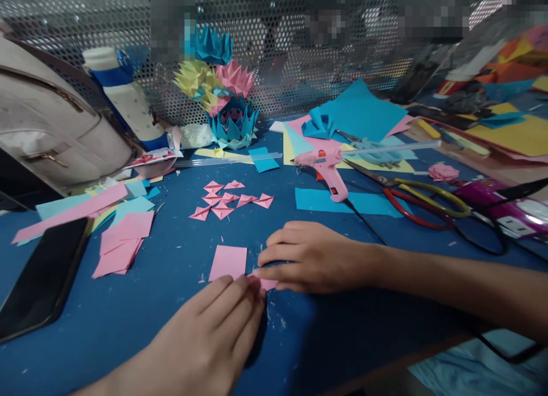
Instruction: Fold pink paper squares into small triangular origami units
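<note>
The step in hand is judged to be the creasing of a small pink paper piece [269, 283], found on the bench [171, 322] just beside the near right corner of the flat pink square [229, 262], which is taken as the landmark. For a sound result, the edges should be aligned fully before pressure is applied, one end should be pinned firmly, and the crease should be run outward from the pinned end in a single stroke. Uniformity could be checked against the folded pink pieces [221, 209], which are laid in a loose cluster beyond the square. The fingers of the left hand [209, 327], on the near side of the square, are drawn together with no gap between them, and the left end of the piece is held under their tips; the thumb is largely hidden. The fingers of the right hand [310, 259], to the right of the square, are bent and slightly parted, with contact made at the right part of the piece; whether it is gripped or merely steadied there cannot be told. No other article is seen to be held.
</note>
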A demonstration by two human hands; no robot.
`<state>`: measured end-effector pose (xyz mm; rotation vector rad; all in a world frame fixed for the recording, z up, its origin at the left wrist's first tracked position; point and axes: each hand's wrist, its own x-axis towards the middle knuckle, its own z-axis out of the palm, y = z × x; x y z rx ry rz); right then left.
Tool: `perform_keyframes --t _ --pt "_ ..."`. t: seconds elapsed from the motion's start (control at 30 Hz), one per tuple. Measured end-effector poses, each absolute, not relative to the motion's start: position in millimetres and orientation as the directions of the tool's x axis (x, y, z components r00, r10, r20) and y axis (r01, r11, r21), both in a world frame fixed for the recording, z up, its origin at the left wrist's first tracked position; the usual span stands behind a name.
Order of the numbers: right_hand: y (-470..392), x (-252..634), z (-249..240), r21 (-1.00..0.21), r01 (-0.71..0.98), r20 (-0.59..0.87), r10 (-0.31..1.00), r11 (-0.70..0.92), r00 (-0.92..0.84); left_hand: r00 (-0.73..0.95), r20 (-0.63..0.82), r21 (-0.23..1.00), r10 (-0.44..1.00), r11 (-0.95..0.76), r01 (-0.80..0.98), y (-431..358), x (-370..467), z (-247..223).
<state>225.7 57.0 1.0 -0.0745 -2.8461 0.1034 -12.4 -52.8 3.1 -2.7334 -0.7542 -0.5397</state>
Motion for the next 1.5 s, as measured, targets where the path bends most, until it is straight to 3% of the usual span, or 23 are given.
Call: perform_keyframes --t 0.1,0.33,0.53,0.63,0.77,0.9,0.97,1.03,1.17,1.27,1.5 --pt "55 221 -1 -0.056 0.056 0.284 0.069 0.997 -0.956 0.806 0.409 -0.200 0.428 -0.820 0.537 -61 -7 5" --pt "51 209 3 -0.031 0.041 0.324 0.049 0.999 -0.945 0.775 0.439 -0.161 0.455 -0.808 0.566 -63 -6 2" --pt "63 231 28 -0.130 0.058 0.179 0.081 0.990 -0.980 0.784 0.433 -0.129 0.444 -0.831 0.542 -61 -8 0" --pt "72 240 27 -0.271 0.035 0.185 0.088 0.962 -0.979 0.778 0.426 -0.027 0.462 -0.853 0.521 -53 -8 -2" --pt "76 236 12 -0.439 -0.026 0.339 0.139 0.898 -0.930 0.687 0.323 0.258 0.651 -0.759 0.598 -39 -8 -2" --pt "64 225 3 -0.360 0.098 0.314 0.219 0.928 -0.924 0.563 0.206 0.483 0.800 -0.584 0.652 -29 -7 1" --pt "57 221 1 -0.314 0.141 0.308 0.241 0.939 -0.920 0.537 0.198 0.511 0.820 -0.554 0.658 -25 -7 1" --pt "51 219 1 -0.346 0.180 0.311 0.294 0.921 -0.904 0.516 0.197 0.529 0.834 -0.533 0.660 -22 -6 0" --pt "47 218 3 -0.569 0.244 0.287 0.467 0.786 -0.836 0.464 0.190 0.571 0.865 -0.482 0.665 -18 -6 -1" --pt "48 220 6 -0.665 0.227 0.272 0.514 0.711 -0.813 0.419 0.194 0.609 0.887 -0.444 0.658 -17 -7 3" --pt "49 221 2 -0.556 0.224 0.258 0.422 0.801 -0.869 0.354 0.191 0.658 0.916 -0.387 0.646 -18 -7 5"
